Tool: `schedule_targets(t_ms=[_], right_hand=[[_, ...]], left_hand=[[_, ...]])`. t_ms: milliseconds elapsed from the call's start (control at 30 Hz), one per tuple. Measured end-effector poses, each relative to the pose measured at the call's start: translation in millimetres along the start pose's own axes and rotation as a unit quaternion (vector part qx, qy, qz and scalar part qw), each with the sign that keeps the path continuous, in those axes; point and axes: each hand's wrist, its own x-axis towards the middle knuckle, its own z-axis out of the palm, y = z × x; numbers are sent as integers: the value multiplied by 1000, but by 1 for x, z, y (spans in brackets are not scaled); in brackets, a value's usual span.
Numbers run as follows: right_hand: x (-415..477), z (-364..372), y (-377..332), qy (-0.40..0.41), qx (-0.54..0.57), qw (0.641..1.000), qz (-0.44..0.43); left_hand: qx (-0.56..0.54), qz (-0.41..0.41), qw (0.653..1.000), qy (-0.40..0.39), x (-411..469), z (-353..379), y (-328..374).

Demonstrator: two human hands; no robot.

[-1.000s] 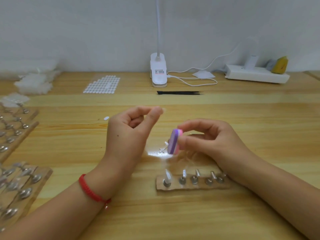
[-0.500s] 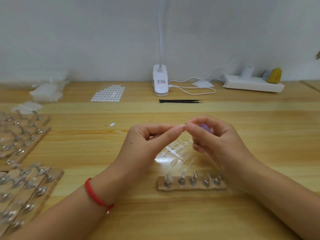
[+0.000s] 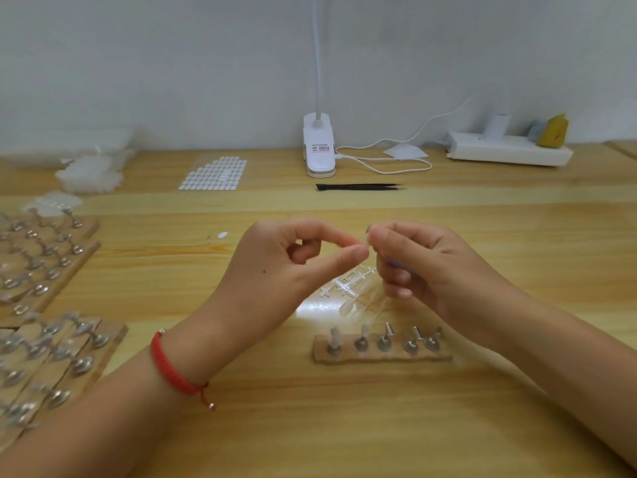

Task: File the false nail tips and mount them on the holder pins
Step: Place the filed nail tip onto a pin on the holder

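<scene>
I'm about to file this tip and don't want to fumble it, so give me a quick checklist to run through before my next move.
1. Tip held firmly: ok, the left hand pinches the nail tip between thumb and forefinger.
2. File in hand: ok, the right hand holds the file, mostly hidden by its fingers.
3. File meeting the tip's edge: cannot tell, fingers cover it.
4. Free pin on the holder: ok, the right-end pins look bare.
5. Spare tips nearby: ok, the clear strip lies on the table just behind the holder.
</scene>
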Motion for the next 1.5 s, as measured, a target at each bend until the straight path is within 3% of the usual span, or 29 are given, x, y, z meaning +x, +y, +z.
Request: schedule_targets(t_ms=[167,367,633,1500], right_hand=[[-2,-2,-1,-27,37,998,41],[-2,-4,-1,-61,-13,997,53],[4,-12,7,25,51,996,64],[6,-10,12,30,48,997,56]], left_hand=[[150,126,981,-3,4,-3,3],[198,151,968,-17,1,-7,6],[184,103,976,-50,-27,-13,8],[204,55,975,-74,-42,6,0]])
